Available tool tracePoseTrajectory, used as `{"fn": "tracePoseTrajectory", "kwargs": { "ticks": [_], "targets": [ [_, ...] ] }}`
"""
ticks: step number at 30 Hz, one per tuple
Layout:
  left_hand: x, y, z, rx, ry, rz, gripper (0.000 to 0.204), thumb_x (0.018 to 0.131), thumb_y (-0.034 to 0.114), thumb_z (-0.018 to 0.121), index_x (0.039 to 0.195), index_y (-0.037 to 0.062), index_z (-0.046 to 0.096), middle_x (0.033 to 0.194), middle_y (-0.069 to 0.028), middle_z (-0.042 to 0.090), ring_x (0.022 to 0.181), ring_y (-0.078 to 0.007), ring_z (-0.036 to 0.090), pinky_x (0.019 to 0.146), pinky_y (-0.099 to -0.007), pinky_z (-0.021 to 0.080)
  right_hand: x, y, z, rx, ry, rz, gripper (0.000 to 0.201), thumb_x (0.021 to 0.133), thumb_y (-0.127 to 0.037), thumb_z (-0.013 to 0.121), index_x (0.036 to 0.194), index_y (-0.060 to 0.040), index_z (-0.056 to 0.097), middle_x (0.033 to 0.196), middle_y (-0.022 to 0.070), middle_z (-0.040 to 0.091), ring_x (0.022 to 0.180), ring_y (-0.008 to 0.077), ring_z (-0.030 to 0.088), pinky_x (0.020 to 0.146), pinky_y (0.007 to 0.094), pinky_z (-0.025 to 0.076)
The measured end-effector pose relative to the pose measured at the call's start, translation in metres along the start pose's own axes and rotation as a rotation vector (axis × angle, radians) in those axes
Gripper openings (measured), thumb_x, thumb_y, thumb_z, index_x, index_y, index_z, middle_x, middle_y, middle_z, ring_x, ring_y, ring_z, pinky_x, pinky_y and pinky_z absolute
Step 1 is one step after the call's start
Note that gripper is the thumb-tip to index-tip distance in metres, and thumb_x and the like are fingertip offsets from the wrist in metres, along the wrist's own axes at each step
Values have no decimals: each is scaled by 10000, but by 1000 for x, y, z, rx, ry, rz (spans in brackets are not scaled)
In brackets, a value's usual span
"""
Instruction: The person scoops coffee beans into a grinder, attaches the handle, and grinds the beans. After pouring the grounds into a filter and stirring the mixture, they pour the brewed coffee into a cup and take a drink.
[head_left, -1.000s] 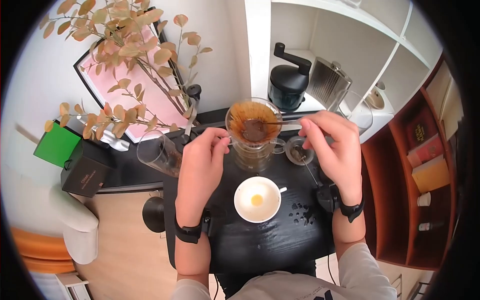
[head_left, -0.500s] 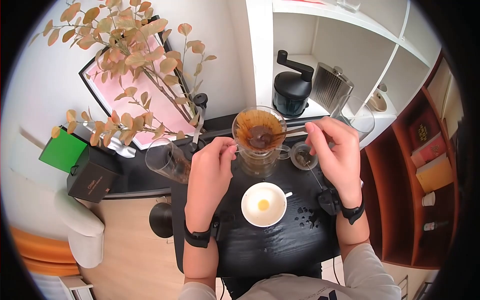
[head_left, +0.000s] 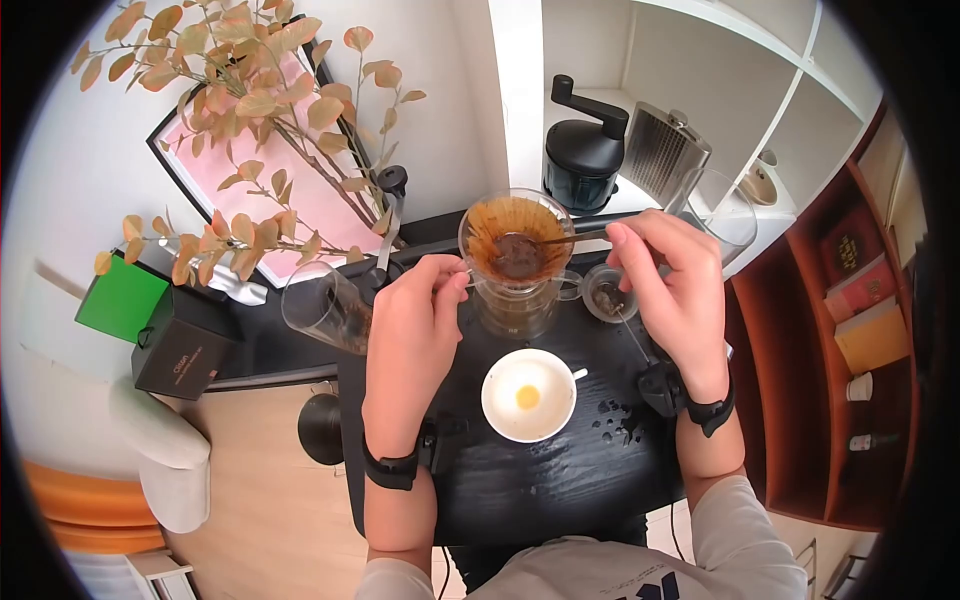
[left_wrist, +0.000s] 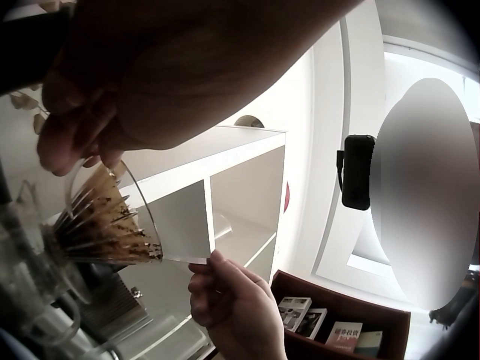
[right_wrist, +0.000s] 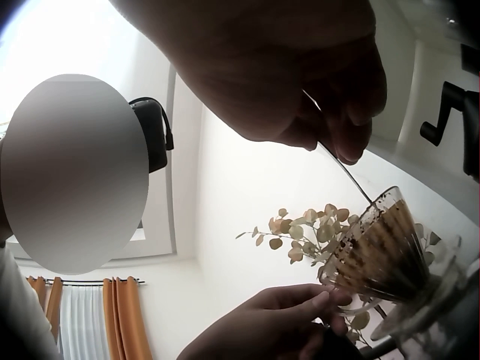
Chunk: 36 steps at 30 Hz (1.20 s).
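Both hands meet at the glass dripper (head_left: 515,245) in the head view; the left hand (head_left: 408,335) pinches the dripper's rim with thumb and fingertips, its other fingers curled; the right hand (head_left: 672,290) pinches the handle of a thin spoon (head_left: 560,239), whose bowl lies in the dark coffee grounds (head_left: 518,256) inside the dripper; the dripper sits on a glass carafe (head_left: 512,310) between the two hands; a white cup (head_left: 528,396) stands on the black table (head_left: 520,490) nearer the person, between the wrists; a small glass dish (head_left: 607,297) sits just under the right hand's fingers.

From the left wrist, the left hand (left_wrist: 97,112) grips the dripper (left_wrist: 112,221) at its rim from above; the right hand (left_wrist: 232,304) is beyond it, fingers curled.

From the right wrist, the right hand (right_wrist: 315,82) holds the spoon (right_wrist: 341,169) between thumb and fingers, the shaft slanting down into the dripper (right_wrist: 379,251); the left hand (right_wrist: 277,319) touches the dripper's near edge.
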<state>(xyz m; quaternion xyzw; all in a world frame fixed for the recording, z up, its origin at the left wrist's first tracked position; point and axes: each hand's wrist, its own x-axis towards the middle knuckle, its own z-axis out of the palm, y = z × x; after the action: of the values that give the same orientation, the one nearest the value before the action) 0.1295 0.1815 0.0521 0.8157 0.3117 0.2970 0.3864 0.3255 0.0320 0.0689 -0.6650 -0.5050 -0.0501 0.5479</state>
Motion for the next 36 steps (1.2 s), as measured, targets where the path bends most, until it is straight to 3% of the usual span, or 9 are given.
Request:
{"fn": "tracePoseTrajectory", "kwargs": {
  "ticks": [7, 15, 24, 33, 36],
  "targets": [
    [-1, 4, 1, -6, 10, -12, 136, 1032, 58, 634, 1112, -36, 690, 827, -122, 737, 559, -176, 650, 553, -314, 517, -3, -4, -3, 16, -34, -5, 110, 973, -46, 716, 936, 56, 736, 692, 119, 626, 578, 218, 566, 558, 337, 430],
    [0, -1, 2, 34, 28, 21, 130, 1008, 42, 657, 1098, -46, 690, 884, -200, 749, 779, -324, 730, 719, -379, 563, -3, -3, -1, 43, -34, -32, 109, 969, -42, 719, 934, 60, 732, 697, 121, 623, 579, 222, 561, 558, 335, 428],
    [-1, -3, 2, 78, 37, 49, 139, 999, 46, 670, 1105, -42, 690, 876, -189, 737, 748, -344, 706, 702, -398, 550, -1, -5, -4, -66, -23, -35, 96, 965, -38, 723, 922, 46, 738, 697, 107, 617, 573, 199, 549, 543, 327, 419],
    [-1, -5, 3, 42, 51, 68, 158, 998, 35, 660, 1130, -47, 686, 966, -216, 741, 793, -376, 710, 712, -416, 560, -2, -6, -7, 63, -17, -39, 59, 934, -16, 748, 928, 42, 741, 714, 99, 629, 559, 184, 558, 531, 311, 426],
    [-1, -5, 3, 58, 49, 87, 158, 995, 33, 659, 1129, -45, 688, 998, -223, 740, 827, -384, 714, 729, -425, 561, -1, -8, -15, -93, -60, -103, 52, 921, -8, 754, 925, 42, 740, 707, 98, 624, 549, 188, 554, 530, 316, 426]
  ]
}}
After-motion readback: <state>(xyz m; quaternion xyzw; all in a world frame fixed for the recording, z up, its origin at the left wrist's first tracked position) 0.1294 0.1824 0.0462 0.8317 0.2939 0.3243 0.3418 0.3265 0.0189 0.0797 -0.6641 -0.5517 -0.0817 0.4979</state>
